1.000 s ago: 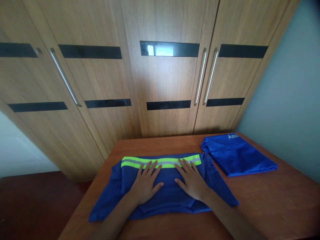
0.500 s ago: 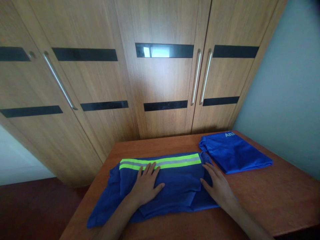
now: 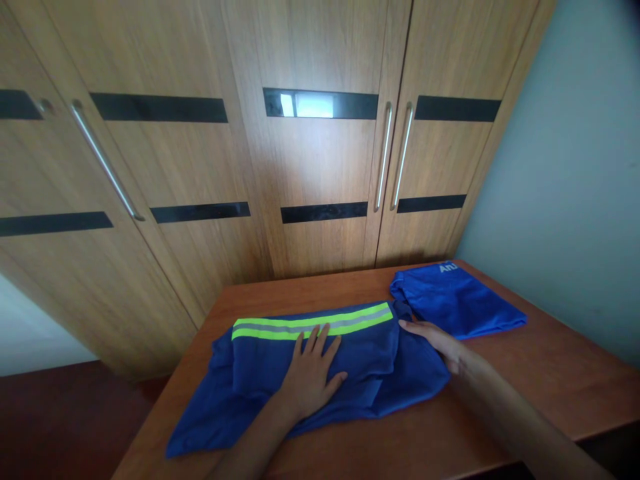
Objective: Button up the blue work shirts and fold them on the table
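A dark blue work garment [image 3: 265, 367] lies partly folded on the table, with a yellow-green and grey reflective band [image 3: 360, 321] across its far side. My left hand [image 3: 311, 380] rests flat on its middle, fingers spread, tips reaching the band. My right hand [image 3: 440, 343] is at the garment's right end, turned on its side. Its thumb lies along the top of the cloth, and the other fingers are hidden beneath. Loose blue cloth hangs out from under the folded part on both the left and right.
A brighter blue folded garment [image 3: 460, 307] with pale lettering lies at the table's back right. The brown wooden table [image 3: 400, 443] meets a wooden wardrobe [image 3: 320, 247] behind and a pale wall [image 3: 565, 200] at right. Dark floor [image 3: 65, 420] shows at left.
My right hand has turned from lying palm-down on the garment's right end to gripping its edge. My left hand has slid slightly right. The view has shifted a little.
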A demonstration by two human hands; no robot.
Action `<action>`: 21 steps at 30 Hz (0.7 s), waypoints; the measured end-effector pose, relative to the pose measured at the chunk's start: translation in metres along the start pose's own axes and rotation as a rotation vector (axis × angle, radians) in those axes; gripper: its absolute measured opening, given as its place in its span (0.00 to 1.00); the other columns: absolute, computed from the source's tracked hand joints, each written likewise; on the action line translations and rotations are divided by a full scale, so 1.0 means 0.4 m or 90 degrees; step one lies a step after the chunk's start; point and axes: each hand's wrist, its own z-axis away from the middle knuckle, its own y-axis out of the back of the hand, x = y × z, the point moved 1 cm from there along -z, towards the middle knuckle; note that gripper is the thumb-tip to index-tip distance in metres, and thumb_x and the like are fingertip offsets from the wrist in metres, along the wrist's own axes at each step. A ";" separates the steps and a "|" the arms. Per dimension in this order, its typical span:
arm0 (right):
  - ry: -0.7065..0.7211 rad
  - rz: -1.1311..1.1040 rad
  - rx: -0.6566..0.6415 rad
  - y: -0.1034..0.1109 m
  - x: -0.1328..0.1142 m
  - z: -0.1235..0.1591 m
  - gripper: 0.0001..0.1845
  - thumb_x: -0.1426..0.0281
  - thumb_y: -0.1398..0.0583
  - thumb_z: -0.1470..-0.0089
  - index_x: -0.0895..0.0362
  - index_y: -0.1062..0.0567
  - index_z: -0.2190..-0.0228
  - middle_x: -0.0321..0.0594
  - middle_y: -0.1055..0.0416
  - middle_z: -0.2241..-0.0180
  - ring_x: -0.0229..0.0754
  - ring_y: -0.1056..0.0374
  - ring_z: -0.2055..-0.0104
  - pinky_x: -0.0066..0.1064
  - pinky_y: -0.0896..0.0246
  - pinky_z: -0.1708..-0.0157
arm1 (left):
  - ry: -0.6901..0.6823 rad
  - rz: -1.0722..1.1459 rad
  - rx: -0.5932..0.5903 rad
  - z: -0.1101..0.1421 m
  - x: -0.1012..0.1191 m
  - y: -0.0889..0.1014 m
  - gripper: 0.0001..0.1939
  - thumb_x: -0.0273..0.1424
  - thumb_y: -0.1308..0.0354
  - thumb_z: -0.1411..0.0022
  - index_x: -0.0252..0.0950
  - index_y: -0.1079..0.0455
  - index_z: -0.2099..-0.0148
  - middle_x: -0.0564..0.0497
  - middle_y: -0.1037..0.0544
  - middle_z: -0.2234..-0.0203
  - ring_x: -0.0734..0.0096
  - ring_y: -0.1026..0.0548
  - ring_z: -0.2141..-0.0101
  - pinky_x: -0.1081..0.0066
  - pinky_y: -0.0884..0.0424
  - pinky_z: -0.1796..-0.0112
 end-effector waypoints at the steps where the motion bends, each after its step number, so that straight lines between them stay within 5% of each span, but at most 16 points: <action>1: -0.005 -0.022 -0.010 -0.012 -0.003 -0.007 0.24 0.57 0.36 0.52 0.61 0.27 0.58 0.51 0.22 0.61 0.51 0.25 0.59 0.40 0.30 0.56 | 0.001 -0.001 0.000 0.001 0.000 0.001 0.33 0.52 0.58 0.36 0.45 0.51 0.33 0.44 0.55 0.33 0.48 0.57 0.35 0.42 0.60 0.40; 10: 0.119 -0.013 0.062 -0.078 -0.009 -0.036 0.09 0.72 0.39 0.56 0.56 0.26 0.68 0.43 0.21 0.68 0.48 0.24 0.61 0.32 0.28 0.62 | 0.000 -0.011 0.012 0.005 0.007 0.008 0.32 0.50 0.58 0.35 0.44 0.50 0.33 0.43 0.53 0.33 0.48 0.54 0.35 0.43 0.58 0.40; 17: 0.188 -0.035 0.126 -0.138 -0.118 0.061 0.12 0.71 0.37 0.56 0.56 0.28 0.65 0.42 0.21 0.68 0.47 0.24 0.68 0.34 0.28 0.69 | 0.111 -0.065 0.086 -0.010 0.070 -0.009 0.29 0.39 0.54 0.36 0.35 0.45 0.35 0.37 0.42 0.38 0.43 0.47 0.38 0.43 0.53 0.42; 21: 0.227 -0.038 0.130 -0.214 -0.173 0.066 0.12 0.71 0.37 0.56 0.57 0.29 0.66 0.39 0.23 0.71 0.44 0.26 0.71 0.32 0.30 0.70 | 0.103 0.001 0.063 -0.043 0.127 -0.026 0.29 0.33 0.54 0.38 0.29 0.44 0.36 0.33 0.41 0.39 0.43 0.43 0.40 0.44 0.48 0.43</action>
